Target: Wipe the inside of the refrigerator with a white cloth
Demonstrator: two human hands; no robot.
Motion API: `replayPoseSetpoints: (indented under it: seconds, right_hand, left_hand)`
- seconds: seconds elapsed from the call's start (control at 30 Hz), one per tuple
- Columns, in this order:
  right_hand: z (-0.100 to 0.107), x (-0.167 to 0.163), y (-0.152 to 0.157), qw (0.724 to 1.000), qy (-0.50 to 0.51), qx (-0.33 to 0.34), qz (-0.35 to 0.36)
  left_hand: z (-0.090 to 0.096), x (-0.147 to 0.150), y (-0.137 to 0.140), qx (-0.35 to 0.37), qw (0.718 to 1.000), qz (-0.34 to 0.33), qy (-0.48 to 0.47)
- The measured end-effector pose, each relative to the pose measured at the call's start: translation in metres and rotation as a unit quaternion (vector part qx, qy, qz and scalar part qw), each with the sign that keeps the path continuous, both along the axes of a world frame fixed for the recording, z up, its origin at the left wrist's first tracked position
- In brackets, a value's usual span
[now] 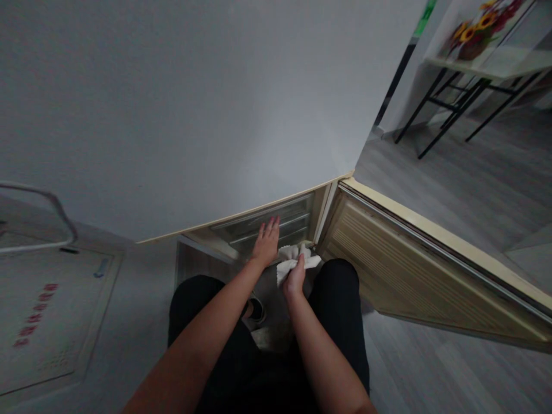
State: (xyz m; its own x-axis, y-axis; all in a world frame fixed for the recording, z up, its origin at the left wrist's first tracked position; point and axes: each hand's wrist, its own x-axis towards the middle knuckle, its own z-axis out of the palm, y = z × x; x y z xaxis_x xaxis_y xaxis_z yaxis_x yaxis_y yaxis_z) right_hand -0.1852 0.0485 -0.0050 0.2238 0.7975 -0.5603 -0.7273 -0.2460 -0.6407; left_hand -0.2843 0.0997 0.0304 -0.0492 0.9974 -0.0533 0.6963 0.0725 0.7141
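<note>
My left hand reaches into the opened lower compartment of what looks like a white fridge. Its fingers are stretched out, over or against a clear drawer front with horizontal ridges; whether they touch it I cannot tell. In my right hand is a crumpled white cloth with a scalloped edge, gripped between thumb and fingers. The cloth is just right of my left hand, at the compartment's opening. To the right, the lower door stands swung out, its yellowed, ribbed inner side showing.
My knees are on both sides of my hands, close to the door. On the left wall is a panel with red characters, below a white metal bar. A table with sunflowers stands at the upper right.
</note>
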Motion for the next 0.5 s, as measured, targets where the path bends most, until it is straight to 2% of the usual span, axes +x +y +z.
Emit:
replayPoseSetpoints:
  seconds: [0.03,0.07,0.17,0.23,0.33,0.4,0.5]
  right_hand:
    - [0.001,0.001,0.001,1.0,0.015,-0.015,-0.02]
    - [0.002,0.002,0.002,0.998,0.032,-0.031,-0.034]
    - [0.004,0.001,-0.001,0.996,0.065,-0.055,-0.035]
    - [0.003,-0.003,-0.005,0.995,0.081,-0.059,-0.015]
    - [0.001,-0.007,-0.009,0.994,0.084,-0.073,0.019]
    - [0.001,-0.007,-0.009,0.993,0.079,-0.086,0.023]
    - [0.003,-0.004,-0.008,0.991,0.091,-0.098,0.019]
  left_hand:
    - [-0.008,0.003,-0.005,-0.044,0.991,0.036,-0.123]
    - [-0.017,0.006,-0.008,-0.075,0.975,0.073,-0.198]
    - [-0.039,0.009,-0.004,-0.119,0.928,0.203,-0.29]
    - [-0.048,0.004,0.009,-0.137,0.88,0.29,-0.35]
    - [-0.051,-0.013,0.029,-0.143,0.796,0.388,-0.441]
    - [-0.048,-0.026,0.035,-0.144,0.749,0.426,-0.487]
    - [-0.04,-0.038,0.035,-0.143,0.704,0.448,-0.532]
